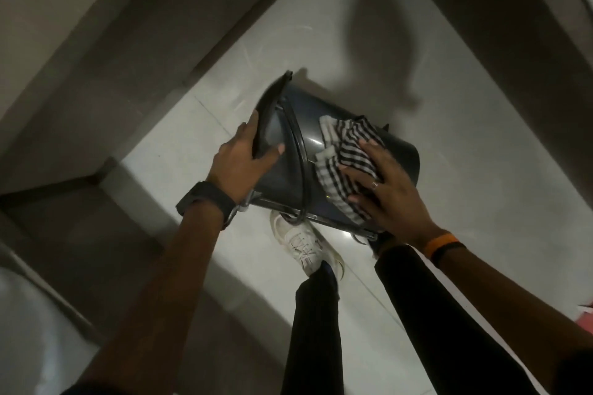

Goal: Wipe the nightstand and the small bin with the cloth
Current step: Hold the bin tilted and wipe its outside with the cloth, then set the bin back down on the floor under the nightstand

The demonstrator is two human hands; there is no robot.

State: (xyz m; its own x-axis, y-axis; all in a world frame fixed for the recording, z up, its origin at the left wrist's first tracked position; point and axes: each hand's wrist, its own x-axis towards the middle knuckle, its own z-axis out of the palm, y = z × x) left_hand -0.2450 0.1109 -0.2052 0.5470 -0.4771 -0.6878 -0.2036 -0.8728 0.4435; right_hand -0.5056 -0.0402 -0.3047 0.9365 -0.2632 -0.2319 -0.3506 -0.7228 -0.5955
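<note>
The small bin (298,135) is dark grey and glossy, held tilted on its side above the floor. Its lid (268,119) hangs open at the left end. My left hand (239,163) grips the lid's edge, thumb inside. A black-and-white striped cloth (346,154) lies across the bin's side. My right hand (385,189) presses flat on the cloth, fingers spread. No nightstand surface can be told apart for certain in this view.
Pale floor tiles (465,154) lie below. Dark furniture or wall panels (96,74) close in at the left and another (513,9) at upper right. My white shoe (301,247) and dark trouser legs stand under the bin. Something white (22,330) sits at lower left.
</note>
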